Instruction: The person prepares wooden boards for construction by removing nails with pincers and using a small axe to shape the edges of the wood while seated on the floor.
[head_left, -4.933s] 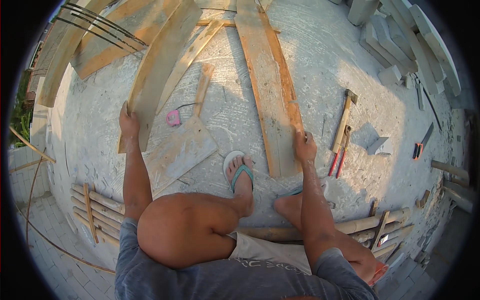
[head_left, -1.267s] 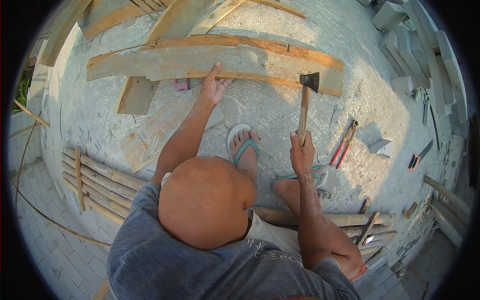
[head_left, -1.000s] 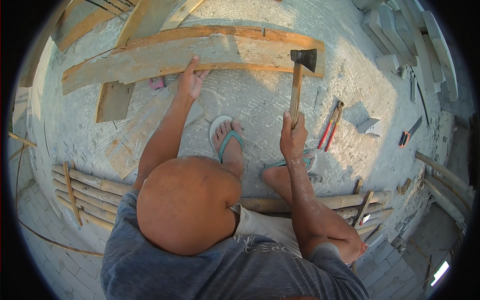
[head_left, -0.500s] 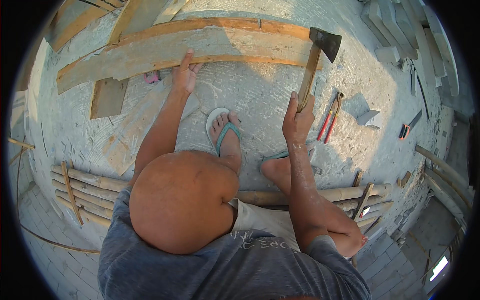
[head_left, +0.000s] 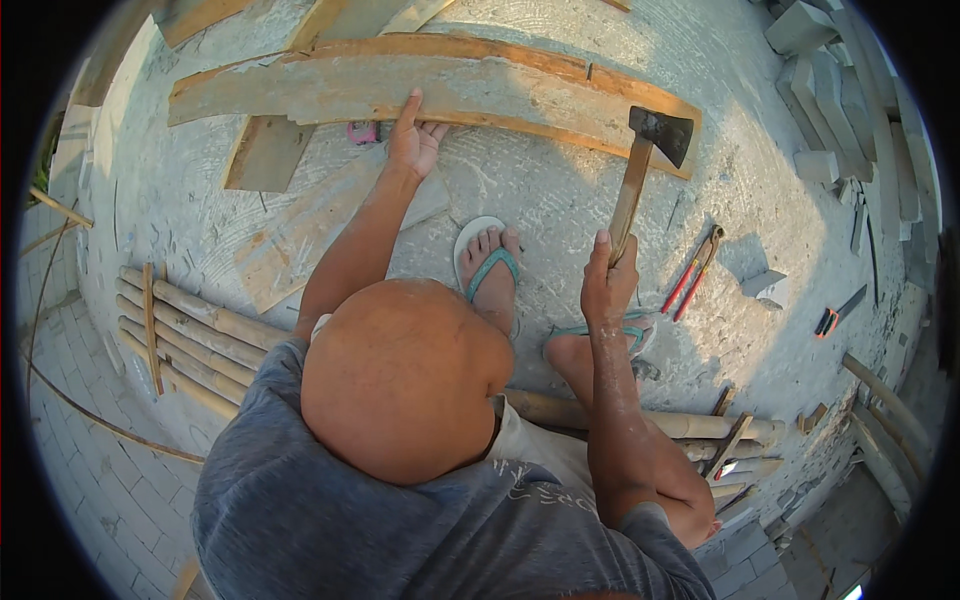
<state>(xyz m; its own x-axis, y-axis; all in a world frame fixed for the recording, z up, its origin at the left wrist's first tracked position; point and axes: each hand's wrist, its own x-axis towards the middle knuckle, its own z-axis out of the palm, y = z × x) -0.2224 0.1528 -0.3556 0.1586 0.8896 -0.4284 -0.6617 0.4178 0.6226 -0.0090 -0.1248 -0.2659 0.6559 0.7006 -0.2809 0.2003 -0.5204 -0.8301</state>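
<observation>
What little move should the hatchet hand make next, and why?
Maybe the right hand should lower the hatchet toward the long board: the hatchet's head shows against the board's right end, and the left hand holds the board's near edge.

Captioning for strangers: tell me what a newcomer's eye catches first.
First, the wooden-handled, dark-headed hatchet in the right hand, seen across the right end of the long, grey-faced wooden plank. The left hand holds that plank's near edge. Next, red-handled metal pincers on the grey concrete floor, right of the hatchet.
</observation>
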